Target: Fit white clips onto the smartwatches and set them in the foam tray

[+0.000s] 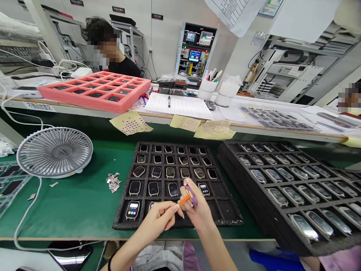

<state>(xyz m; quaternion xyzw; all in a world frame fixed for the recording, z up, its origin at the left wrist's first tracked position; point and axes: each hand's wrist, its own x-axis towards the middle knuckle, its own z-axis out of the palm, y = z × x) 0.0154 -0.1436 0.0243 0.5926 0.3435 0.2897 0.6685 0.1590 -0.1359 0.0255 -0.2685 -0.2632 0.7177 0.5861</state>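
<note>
Over a black foam tray [178, 206] of square watch bodies, my two hands are close together. My left hand [164, 214] pinches a thin orange strip or stick [183, 200]. Its far end meets a small purple, rounded object [192, 194] that my right hand [197, 211] grips with bent fingers; I cannot make out exactly what kind it is. A watch with a lit screen [132, 210] sits in the tray's front left pocket. Another lit watch [204, 189] lies just beyond my right hand. My hands hide part of the tray's front rows.
A grey fan [55, 151] stands at left, its white cable running over the green table. Small paper scraps [113, 183] lie beside the tray. More watch-filled black trays [272, 217] are stacked at right. A pink foam tray [122, 106] rests on the shelf, with a person behind it.
</note>
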